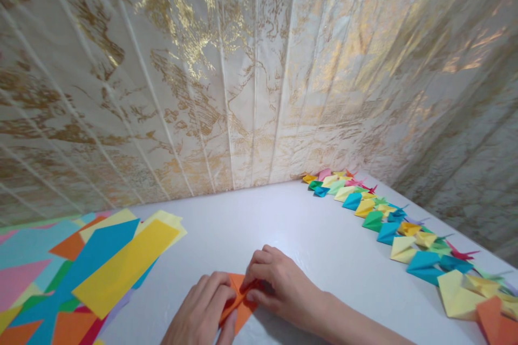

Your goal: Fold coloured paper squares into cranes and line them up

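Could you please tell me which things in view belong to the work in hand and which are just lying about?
In the work:
- orange paper
- left hand and right hand, both on it

Just lying about, untouched:
- loose coloured sheets, on the left
- folded paper pieces, in rows on the right

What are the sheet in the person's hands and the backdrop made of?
The orange sheet looks like thin matte paper, judging by its crisp folded edges. The backdrop seems to be fabric or plastic sheeting, with shiny gold print and creases.
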{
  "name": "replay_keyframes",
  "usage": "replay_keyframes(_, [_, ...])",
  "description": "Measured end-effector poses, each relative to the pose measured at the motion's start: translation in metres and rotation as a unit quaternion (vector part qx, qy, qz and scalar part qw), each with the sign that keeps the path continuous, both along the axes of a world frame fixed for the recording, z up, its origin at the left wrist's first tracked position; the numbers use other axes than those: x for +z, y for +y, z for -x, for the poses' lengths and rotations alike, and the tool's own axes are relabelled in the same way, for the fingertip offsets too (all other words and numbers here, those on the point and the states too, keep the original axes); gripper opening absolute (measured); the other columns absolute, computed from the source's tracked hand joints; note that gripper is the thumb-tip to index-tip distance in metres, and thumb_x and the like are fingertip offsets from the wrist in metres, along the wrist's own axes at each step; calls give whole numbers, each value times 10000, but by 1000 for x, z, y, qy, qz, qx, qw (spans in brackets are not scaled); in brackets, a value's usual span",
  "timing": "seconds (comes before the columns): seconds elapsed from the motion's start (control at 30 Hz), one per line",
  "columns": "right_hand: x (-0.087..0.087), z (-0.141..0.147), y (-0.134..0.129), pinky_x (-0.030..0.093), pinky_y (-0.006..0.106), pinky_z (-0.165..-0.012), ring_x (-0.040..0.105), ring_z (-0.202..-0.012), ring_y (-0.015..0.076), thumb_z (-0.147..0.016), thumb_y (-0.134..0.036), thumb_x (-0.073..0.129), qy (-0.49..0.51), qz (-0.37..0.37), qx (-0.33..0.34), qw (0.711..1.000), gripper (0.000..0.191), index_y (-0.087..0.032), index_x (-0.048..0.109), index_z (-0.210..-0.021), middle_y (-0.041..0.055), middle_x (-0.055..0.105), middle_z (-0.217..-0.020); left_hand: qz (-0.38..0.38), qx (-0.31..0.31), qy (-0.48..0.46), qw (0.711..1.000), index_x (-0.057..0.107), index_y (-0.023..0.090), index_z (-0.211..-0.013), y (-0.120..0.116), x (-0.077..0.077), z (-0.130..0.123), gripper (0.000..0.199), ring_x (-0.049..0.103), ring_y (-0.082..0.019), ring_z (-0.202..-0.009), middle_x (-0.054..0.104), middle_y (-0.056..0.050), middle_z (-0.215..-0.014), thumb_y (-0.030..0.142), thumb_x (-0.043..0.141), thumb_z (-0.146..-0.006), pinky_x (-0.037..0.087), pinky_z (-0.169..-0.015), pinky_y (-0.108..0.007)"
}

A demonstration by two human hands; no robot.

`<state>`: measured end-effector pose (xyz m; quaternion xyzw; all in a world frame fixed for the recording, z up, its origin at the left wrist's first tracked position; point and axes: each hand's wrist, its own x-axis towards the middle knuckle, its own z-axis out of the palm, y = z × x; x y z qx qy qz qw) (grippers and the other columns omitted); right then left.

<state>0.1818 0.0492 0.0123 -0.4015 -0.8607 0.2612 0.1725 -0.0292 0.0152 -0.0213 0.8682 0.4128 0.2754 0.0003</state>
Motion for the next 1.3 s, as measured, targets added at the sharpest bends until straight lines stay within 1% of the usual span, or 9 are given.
replay_keyframes(0.13, [3,8,9,421,274,-794,548,-874,184,-782,-138,813,-1,32,-32,999,82,-167,745,-818,12,665,-822,6,50,21,999,615,228,-872,0,1,1,80,655,-233,-800,680,-54,-931,182,559,-840,558,-678,-352])
replay_keyframes(0.33, [8,13,11,395,281,-818,513,-891,177,-788,-142,806,-2,57,-61,997,94,-167,717,-774,-4,623,-829,95,105,23,990,578,232,-774,1,2,1,121,598,-238,-877,636,-44,-966,201,526,-879,499,-736,-374])
replay_keyframes(0.43, [5,15,8,381,299,-816,500,-880,182,-806,-164,788,-13,44,-70,996,97,-169,699,-766,0,611,-830,102,115,12,988,577,236,-783,1,-1,0,116,588,-253,-924,634,-48,-1018,205,519,-878,488,-771,-392])
replay_keyframes(0.57, [-4,16,7,367,315,-827,507,-890,186,-813,-177,773,-10,28,-76,997,83,-183,691,-803,1,621,-859,112,127,-6,986,583,248,-851,2,-6,1,53,588,-253,-881,631,-39,-951,227,537,-867,484,-750,-385])
replay_keyframes(0.73, [-9,17,6,357,336,-855,514,-916,201,-774,-212,807,-3,2,-85,996,179,-192,672,-890,9,647,-926,137,121,-21,983,626,285,-1060,2,-7,1,176,599,-261,-965,659,-47,-1050,290,525,-916,486,-802,-387])
replay_keyframes(0.93, [-7,17,2,360,335,-842,510,-922,206,-706,-236,855,16,17,-80,997,331,-199,634,-950,4,644,-978,146,137,-32,979,652,290,-1053,-4,-1,-5,209,589,-262,-988,657,-48,-1079,245,506,-911,472,-825,-395])
replay_keyframes(1.03, [-4,15,4,367,348,-874,505,-925,206,-732,-177,819,16,31,-75,997,322,-198,619,-984,8,631,-996,153,127,-39,979,659,282,-1084,-6,-1,-3,241,585,-256,-998,658,-52,-1109,230,498,-912,469,-828,-385])
replay_keyframes(1.17, [0,4,11,385,347,-918,499,-965,205,-747,-43,733,20,53,-55,997,348,-194,610,-1035,23,604,-1034,144,107,-35,983,634,280,-1230,-3,-6,2,394,580,-252,-1064,652,-68,-1197,168,481,-884,462,-881,-384])
replay_keyframes(1.3, [4,-11,15,385,344,-964,504,-1054,209,-765,23,669,37,77,-40,996,392,-209,632,-1079,33,597,-1095,147,88,-38,984,652,310,-1170,1,-4,5,402,570,-262,-1094,645,-57,-1206,150,510,-830,456,-898,-389])
